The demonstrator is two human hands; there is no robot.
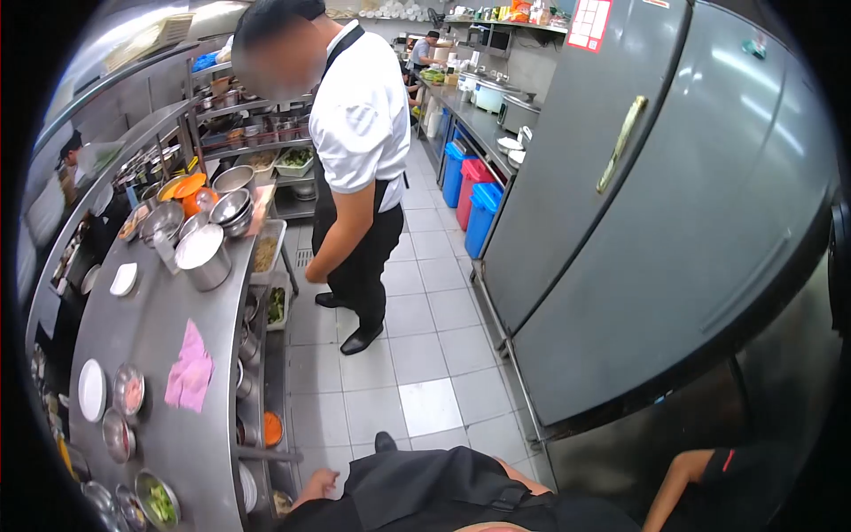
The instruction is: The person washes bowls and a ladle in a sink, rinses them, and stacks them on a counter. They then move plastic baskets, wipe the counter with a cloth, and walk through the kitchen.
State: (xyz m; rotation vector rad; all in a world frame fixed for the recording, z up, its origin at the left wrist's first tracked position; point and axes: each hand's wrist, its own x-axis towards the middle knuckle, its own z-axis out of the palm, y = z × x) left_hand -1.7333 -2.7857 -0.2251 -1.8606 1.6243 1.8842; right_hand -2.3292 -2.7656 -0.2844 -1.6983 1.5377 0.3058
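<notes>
My left hand hangs low beside my dark apron, near the end of the steel counter. Its fingers look loosely curled and apart, and nothing shows in them. My right hand is out of sight; only a bit of forearm shows beside the apron. Nearest my left hand, on the shelving below the counter, are stacked white plates and an orange container. On the counter lie a pink cloth, a white dish, a metal bowl of greens and a large pot.
A person in a white shirt and dark apron stands in the tiled aisle. Tall grey fridge doors line the right side. Another person's bent arm is at lower right. Blue and red bins stand beneath the far counter.
</notes>
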